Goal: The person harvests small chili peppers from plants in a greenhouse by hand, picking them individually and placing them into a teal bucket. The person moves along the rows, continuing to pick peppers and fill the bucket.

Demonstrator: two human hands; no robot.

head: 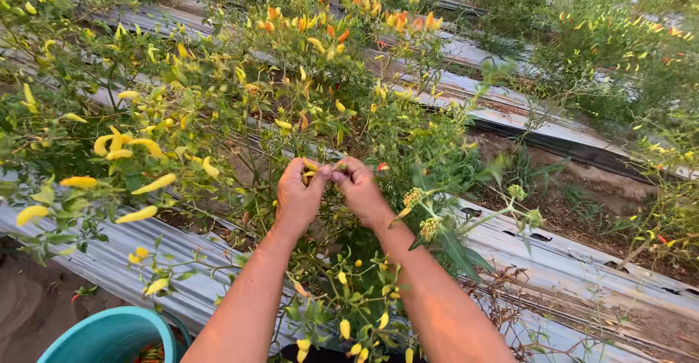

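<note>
Teal bucket low-left; left hand and right hand pinched shut on yellow chili, probably mid-pluck; next needs clean stem snap

Two hands, one teal bucket, countless chillies.

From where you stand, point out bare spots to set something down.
Bare silver mulch sheet runs between the yellow chili plant and teal bucket; sandy ground lies left of the bucket. Around the left hand and right hand, branches crowd.
</note>
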